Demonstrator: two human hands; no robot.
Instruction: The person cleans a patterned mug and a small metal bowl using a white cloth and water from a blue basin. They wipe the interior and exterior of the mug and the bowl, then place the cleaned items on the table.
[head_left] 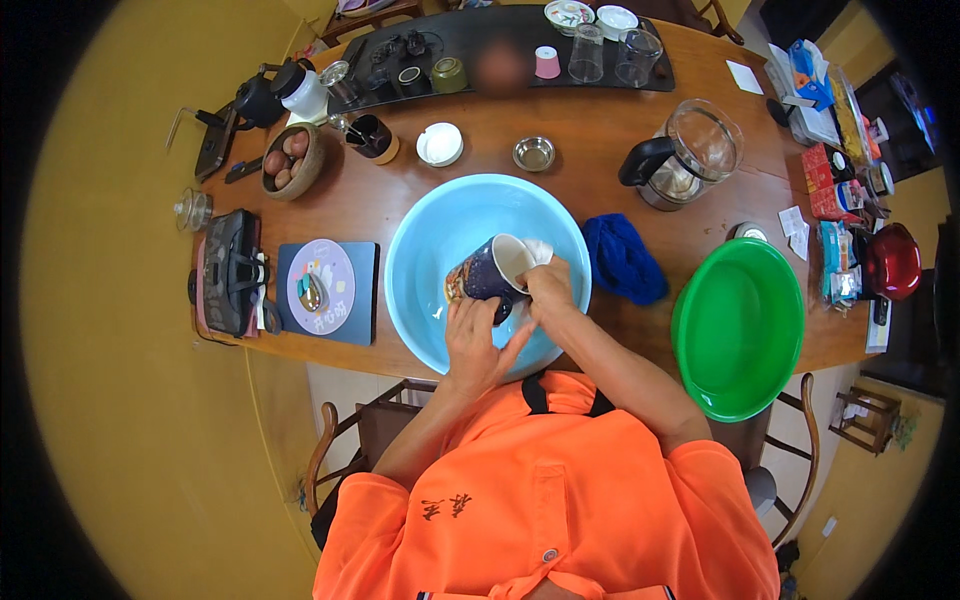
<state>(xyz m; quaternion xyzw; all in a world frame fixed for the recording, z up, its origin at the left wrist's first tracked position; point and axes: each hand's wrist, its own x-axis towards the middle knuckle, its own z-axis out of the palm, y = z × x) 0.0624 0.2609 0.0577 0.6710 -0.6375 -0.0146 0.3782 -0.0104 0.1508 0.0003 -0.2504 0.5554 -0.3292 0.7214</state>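
Note:
A dark blue patterned mug (482, 272) with a white inside lies tilted over the light blue basin (402, 262), its mouth toward the right. My left hand (474, 342) is closed around the mug's lower side, by its dark handle. At the mouth, my right hand (549, 288) is closed on a white cloth (540, 250), pressed to the rim; whether its fingertips reach inside I cannot tell. Just right of the basin sits a crumpled dark blue cloth (624, 260).
Farther right stands a green basin (742, 325), with a glass jug (690, 160) behind it. On the left are a bowl of round reddish items (292, 163) and a blue board (364, 290). A dark tray (520, 75) of cups and glasses spans the far side.

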